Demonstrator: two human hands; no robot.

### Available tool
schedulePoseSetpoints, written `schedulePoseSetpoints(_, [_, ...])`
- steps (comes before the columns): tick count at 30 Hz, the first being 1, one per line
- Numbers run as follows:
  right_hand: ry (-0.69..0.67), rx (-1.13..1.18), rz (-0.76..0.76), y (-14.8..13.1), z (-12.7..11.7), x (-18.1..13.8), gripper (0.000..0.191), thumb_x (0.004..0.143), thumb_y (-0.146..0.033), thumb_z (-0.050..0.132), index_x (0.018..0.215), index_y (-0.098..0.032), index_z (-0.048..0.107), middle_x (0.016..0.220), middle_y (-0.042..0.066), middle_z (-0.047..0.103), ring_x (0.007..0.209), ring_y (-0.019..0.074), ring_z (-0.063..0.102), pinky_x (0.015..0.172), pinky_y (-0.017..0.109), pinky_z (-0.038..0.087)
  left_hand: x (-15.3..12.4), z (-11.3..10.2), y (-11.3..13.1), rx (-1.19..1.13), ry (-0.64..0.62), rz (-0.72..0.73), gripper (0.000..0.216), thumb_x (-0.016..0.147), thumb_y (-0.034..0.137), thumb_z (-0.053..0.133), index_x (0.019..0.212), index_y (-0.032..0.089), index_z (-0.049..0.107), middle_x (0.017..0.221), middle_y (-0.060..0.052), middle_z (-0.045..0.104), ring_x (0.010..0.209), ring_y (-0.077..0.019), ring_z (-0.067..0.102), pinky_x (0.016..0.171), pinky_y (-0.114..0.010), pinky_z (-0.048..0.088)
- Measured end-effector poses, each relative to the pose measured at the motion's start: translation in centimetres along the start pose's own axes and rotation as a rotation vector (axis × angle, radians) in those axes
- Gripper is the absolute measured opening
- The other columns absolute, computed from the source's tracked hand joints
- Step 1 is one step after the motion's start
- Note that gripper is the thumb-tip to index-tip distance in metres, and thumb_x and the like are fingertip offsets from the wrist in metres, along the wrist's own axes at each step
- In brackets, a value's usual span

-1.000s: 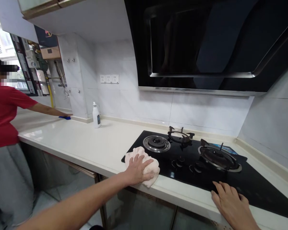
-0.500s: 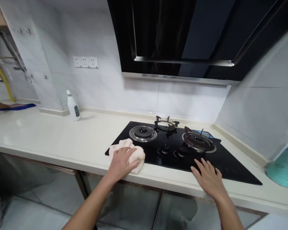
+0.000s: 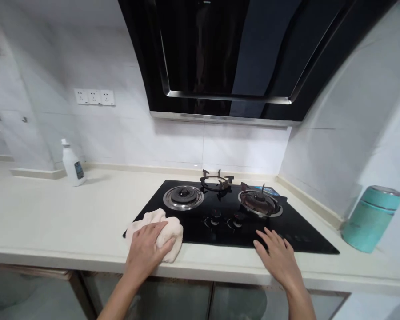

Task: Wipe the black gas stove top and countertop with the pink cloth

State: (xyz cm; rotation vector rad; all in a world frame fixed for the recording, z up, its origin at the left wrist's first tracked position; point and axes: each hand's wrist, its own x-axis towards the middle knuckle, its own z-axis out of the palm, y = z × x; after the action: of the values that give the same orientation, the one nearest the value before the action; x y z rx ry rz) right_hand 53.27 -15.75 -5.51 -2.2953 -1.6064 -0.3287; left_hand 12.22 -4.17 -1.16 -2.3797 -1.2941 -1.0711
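A crumpled cream-white cloth lies over the front left corner of the black glass gas hob. My left hand is pressed on this cloth, its fingers curled over the bunched fabric. Spread flat, my right hand rests at the hob's front edge and holds nothing. Just beyond it are two control knobs. The left burner has no pan support on it. A black pan support sits at the back of the hob, and another is on the right burner.
A white bottle stands on the pale counter to the left. At the right wall is a teal canister. The black range hood hangs low above the hob. Wall sockets are at the back.
My view has swung to the right, bringing the whole teal canister into sight. Another person's arm and a blue cloth at far left have left the view. Both hands stay about where they were.
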Motion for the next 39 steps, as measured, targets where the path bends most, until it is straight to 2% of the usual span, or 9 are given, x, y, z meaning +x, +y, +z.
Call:
schedulePoseSetpoints(5, [0.012, -0.023, -0.036, -0.2, -0.3, -0.1, 0.056, 0.101, -0.054, 0.03, 0.144, -0.029, 0.056, 0.156, 0.006, 0.046, 0.148, 0.0294, 0.034, 0.119, 0.055, 0.028, 0.4, -0.2, 0.0, 0.005, -0.079, -0.009, 0.044, 0.094, 0.054, 0.055, 0.129, 0.029, 0.063, 0.128, -0.008, 0.067, 0.117, -0.0308, 0.059, 0.096, -0.045, 0.043])
schedulePoseSetpoints(12, [0.006, -0.065, -0.037, 0.0, 0.6, -0.3, 0.061, 0.1, -0.055, 0.026, 0.146, -0.027, 0.055, 0.157, 0.006, 0.044, 0.149, 0.0313, 0.031, 0.118, 0.058, 0.026, 2.1, -0.4, 1.6, 0.126, -0.321, -0.079, 0.048, 0.096, 0.054, 0.048, 0.136, 0.029, 0.06, 0.13, -0.011, 0.063, 0.116, -0.0342, 0.056, 0.094, -0.049, 0.042])
schedulePoseSetpoints(16, [0.008, -0.079, -0.03, -0.2, 0.9, -0.2, 0.061, 0.1, -0.054, 0.026, 0.145, -0.027, 0.056, 0.157, 0.007, 0.045, 0.149, 0.0323, 0.032, 0.118, 0.058, 0.027, 4.2, 0.6, 2.8, 0.082, -0.46, -0.02, 0.054, 0.1, 0.06, 0.038, 0.143, 0.031, 0.054, 0.131, -0.012, 0.061, 0.118, -0.0341, 0.054, 0.097, -0.051, 0.042])
schedulePoseSetpoints(21, [0.037, -0.095, -0.041, -0.3, 1.2, -0.2, 0.06, 0.099, -0.054, 0.029, 0.144, -0.027, 0.058, 0.155, 0.007, 0.047, 0.148, 0.033, 0.034, 0.118, 0.058, 0.027, 8.5, 4.0, 4.4, 0.084, -0.546, -0.006, 0.054, 0.103, 0.057, 0.03, 0.145, 0.032, 0.051, 0.137, -0.013, 0.058, 0.122, -0.0353, 0.052, 0.098, -0.052, 0.042])
schedulePoseSetpoints(26, [0.116, -0.091, -0.066, -0.4, 1.5, -0.1, 0.058, 0.097, -0.054, 0.033, 0.139, -0.027, 0.062, 0.151, 0.008, 0.052, 0.145, 0.0352, 0.038, 0.116, 0.059, 0.029, 12.9, 9.1, 6.6, 0.154, -0.496, -0.015, 0.056, 0.103, 0.058, 0.032, 0.145, 0.028, 0.051, 0.132, -0.016, 0.059, 0.121, -0.0367, 0.053, 0.099, -0.051, 0.041])
schedulePoseSetpoints(30, [0.128, -0.064, -0.061, -0.3, 1.4, 0.1, 0.058, 0.095, -0.056, 0.033, 0.136, -0.028, 0.065, 0.149, 0.007, 0.055, 0.143, 0.0351, 0.042, 0.114, 0.059, 0.032, 15.8, 12.5, 8.4, 0.176, -0.47, 0.003, 0.059, 0.102, 0.059, 0.029, 0.143, 0.024, 0.053, 0.128, -0.019, 0.06, 0.12, -0.0368, 0.053, 0.101, -0.049, 0.04])
schedulePoseSetpoints(36, [0.084, 0.001, -0.086, 1.0, 2.4, 0.8, 0.057, 0.096, -0.06, 0.035, 0.137, -0.033, 0.064, 0.15, 0.004, 0.054, 0.142, 0.0367, 0.043, 0.111, 0.062, 0.036, 20.9, 16.5, 10.8, 0.161, -0.536, 0.037, 0.063, 0.098, 0.066, 0.037, 0.134, 0.02, 0.058, 0.127, -0.021, 0.061, 0.118, -0.0371, 0.057, 0.1, -0.048, 0.041])
schedulePoseSetpoints(39, [0.09, 0.013, -0.087, 1.7, 3.1, 1.1, 0.056, 0.096, -0.062, 0.037, 0.136, -0.035, 0.065, 0.149, 0.004, 0.055, 0.141, 0.0378, 0.044, 0.11, 0.062, 0.038, 23.2, 18.0, 11.4, 0.136, -0.566, 0.031, 0.065, 0.096, 0.068, 0.038, 0.136, 0.02, 0.056, 0.131, -0.021, 0.059, 0.121, -0.037, 0.056, 0.101, -0.047, 0.041])
